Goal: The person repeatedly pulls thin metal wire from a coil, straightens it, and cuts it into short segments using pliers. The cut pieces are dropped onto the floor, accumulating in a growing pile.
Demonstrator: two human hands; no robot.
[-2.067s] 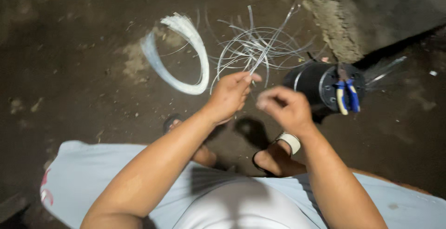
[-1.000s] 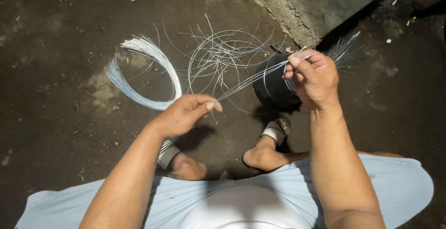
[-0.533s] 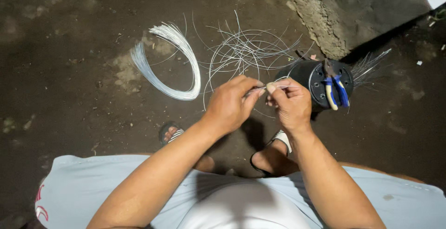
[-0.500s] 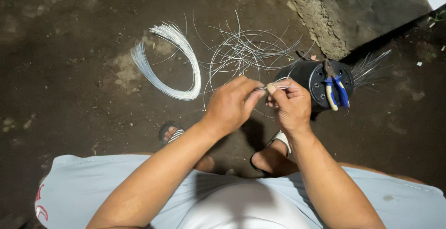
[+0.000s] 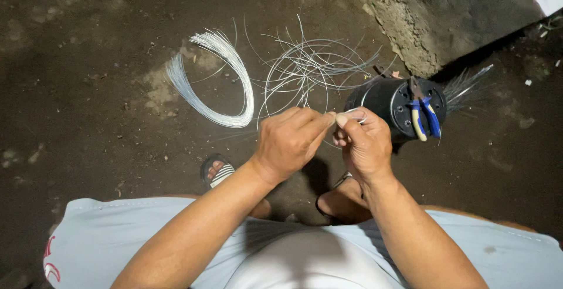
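So the person is squatting on a dark dirt floor (image 5: 88, 42), and both hands are brought together right in front of them, fingertip to fingertip. The left hand (image 5: 290, 142) has its fingers closed, thumb and forefinger pinched on a thin piece of wire (image 5: 350, 113), and the right hand (image 5: 365, 145) is clamped on the same bit just beside it, at about 3 o'clock from the left one. Holding it that close on both sides looks like the way to keep a springy strand steady while working a short section, though I can't tell what exactly the fingers are doing to it. At 12 o'clock from the hands there's a loose tangle of wire loops (image 5: 308, 69) lying on the floor, within easy reach, and at roughly 10 o'clock a neat bundled coil (image 5: 214, 80) sits apart, which I'd guess keeps sorted stuff from mixing with the messy pile. At 2 o'clock is a black round drum (image 5: 384, 98) lying on its side with blue-and-yellow pliers (image 5: 423, 116) resting on its face, handy to the right hand. More strands fan out behind the drum. A sandalled foot (image 5: 216, 170) peeks out under the left forearm.
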